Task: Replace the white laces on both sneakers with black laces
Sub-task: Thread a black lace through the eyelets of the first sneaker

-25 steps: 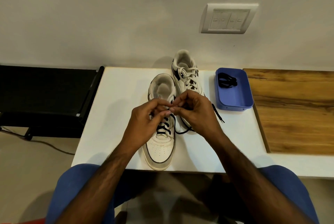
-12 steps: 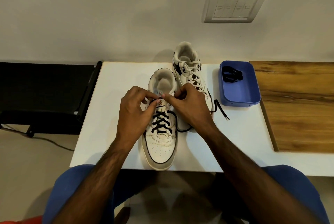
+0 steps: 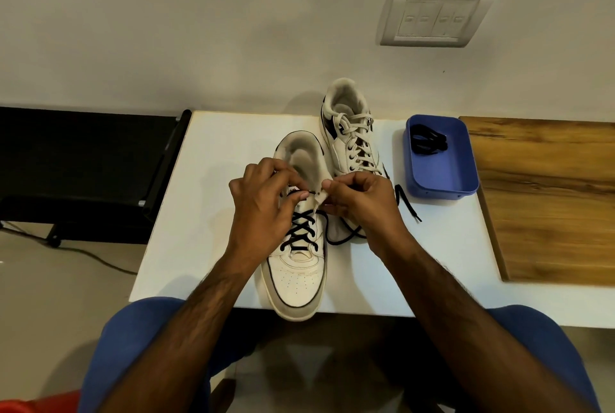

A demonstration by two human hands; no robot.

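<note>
At a white table, we see 2 hands working the near sneaker. The left hand pinches the black lace tip at an upper eyelet; the right hand grips the eyelet flap. We judge the tip could miss or fray if the flap slips, and the loose tail trailing right could snag. The far sneaker, behind the hands, keeps white laces; a spare black lace waits in the blue tray.
</note>
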